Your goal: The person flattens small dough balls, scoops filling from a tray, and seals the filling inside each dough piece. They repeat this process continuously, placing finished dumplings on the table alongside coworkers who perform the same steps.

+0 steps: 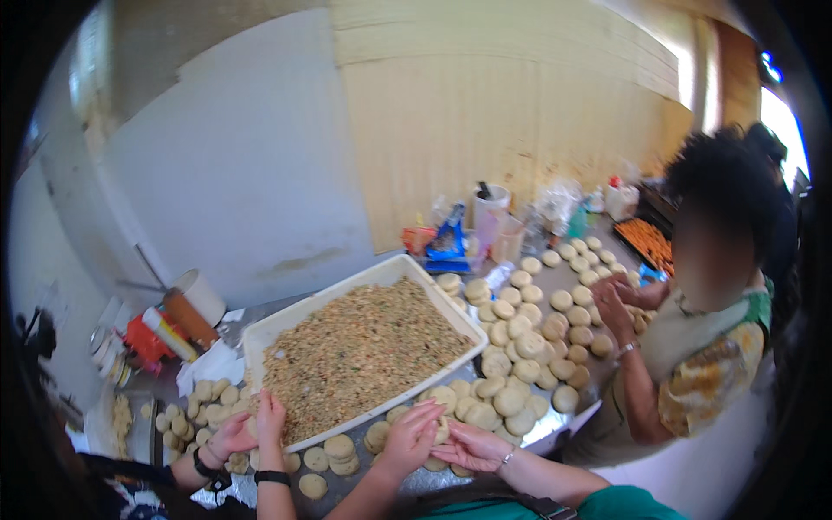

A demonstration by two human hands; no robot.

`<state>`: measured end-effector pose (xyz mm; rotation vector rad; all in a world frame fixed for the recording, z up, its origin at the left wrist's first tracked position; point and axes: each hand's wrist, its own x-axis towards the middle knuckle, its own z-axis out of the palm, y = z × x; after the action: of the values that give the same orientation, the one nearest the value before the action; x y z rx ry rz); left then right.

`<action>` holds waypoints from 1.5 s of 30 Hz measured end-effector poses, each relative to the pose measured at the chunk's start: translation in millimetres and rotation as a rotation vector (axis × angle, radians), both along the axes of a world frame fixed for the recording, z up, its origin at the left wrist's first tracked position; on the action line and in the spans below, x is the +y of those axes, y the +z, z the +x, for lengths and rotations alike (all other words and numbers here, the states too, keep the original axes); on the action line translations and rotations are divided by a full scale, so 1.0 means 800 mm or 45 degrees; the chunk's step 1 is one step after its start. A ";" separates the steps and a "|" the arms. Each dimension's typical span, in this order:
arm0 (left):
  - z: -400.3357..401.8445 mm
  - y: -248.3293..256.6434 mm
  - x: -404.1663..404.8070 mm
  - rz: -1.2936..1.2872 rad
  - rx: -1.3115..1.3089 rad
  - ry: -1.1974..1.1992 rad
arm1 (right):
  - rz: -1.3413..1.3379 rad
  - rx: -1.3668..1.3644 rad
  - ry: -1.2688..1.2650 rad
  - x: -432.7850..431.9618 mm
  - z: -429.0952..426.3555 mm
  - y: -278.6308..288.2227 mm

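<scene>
My left hand (pixel 411 434) and my right hand (pixel 473 446) meet low in the middle of the head view. Between their fingers is a pale dough round (pixel 442 430), partly covered by the fingers. Right beyond them lies a heap of flat dough rounds (pixel 509 401), some stacked on others. A big white plastic tray (pixel 463 317) of crumbly, chopped brown filling (pixel 364 344) lies just beyond my left hand, tilted across the metal table. Several more rounds (pixel 338 447) sit along its near edge.
At left, a co-worker's hands (pixel 270 416) are by the tray corner. Another person (pixel 702 351) works at right over spread rounds. Jugs (pixel 491 208), bags and a blue packet (pixel 448 237) stand along the wall; a dark tray of orange pieces (pixel 647 244) lies far right.
</scene>
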<state>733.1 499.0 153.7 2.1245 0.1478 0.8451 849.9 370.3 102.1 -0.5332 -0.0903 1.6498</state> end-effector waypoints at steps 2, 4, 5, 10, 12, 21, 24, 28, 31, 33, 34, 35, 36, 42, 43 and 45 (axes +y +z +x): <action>0.001 0.000 -0.001 -0.051 0.076 -0.022 | -0.051 0.048 -0.003 0.001 0.005 -0.017; 0.002 -0.002 -0.004 -0.161 0.129 -0.044 | -0.213 -0.070 -0.086 0.003 0.008 -0.034; 0.001 -0.004 -0.006 -0.147 0.130 -0.023 | -0.098 0.026 -0.014 0.002 0.011 -0.040; -0.004 -0.010 -0.010 -0.262 0.077 0.005 | -0.074 -0.026 -0.013 0.002 0.013 -0.048; -0.006 -0.011 -0.011 -0.324 -0.010 0.054 | -0.003 -0.036 0.110 0.000 0.012 -0.044; -0.014 -0.007 -0.020 -0.498 -0.092 0.012 | 0.082 -0.024 0.116 -0.002 0.001 -0.031; -0.009 -0.003 -0.015 -0.280 -0.224 0.040 | 0.144 0.005 0.082 -0.003 -0.003 -0.018; -0.004 0.002 -0.008 -0.086 -0.121 0.071 | -0.030 -0.109 0.010 -0.008 -0.007 -0.003; -0.005 0.001 -0.002 -0.251 -0.017 -0.011 | -0.012 -0.087 -0.072 -0.006 -0.005 0.003; -0.006 -0.003 0.001 -0.381 0.078 -0.203 | -0.011 -0.157 -0.141 -0.003 -0.009 0.004; -0.007 -0.007 -0.001 -0.194 0.188 -0.080 | -0.140 -0.185 -0.147 -0.002 -0.012 0.004; -0.006 -0.010 -0.002 -0.245 0.198 -0.032 | -0.128 -0.185 -0.129 -0.001 -0.015 0.004; -0.005 -0.014 -0.003 -0.272 0.152 -0.006 | -0.149 -0.181 -0.109 0.001 -0.017 0.004; -0.007 -0.019 -0.011 -0.818 -0.112 0.199 | -0.094 -0.171 0.046 0.005 -0.015 0.017; -0.007 -0.018 -0.013 -0.973 -0.180 0.201 | -0.099 -0.111 0.076 0.004 -0.010 0.021; -0.007 -0.016 -0.015 -0.937 -0.223 0.251 | -0.124 -0.087 0.138 0.004 -0.008 0.028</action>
<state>727.9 486.7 140.6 1.3563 0.5000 0.9090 843.7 373.3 124.5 -0.6692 -0.0907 1.7484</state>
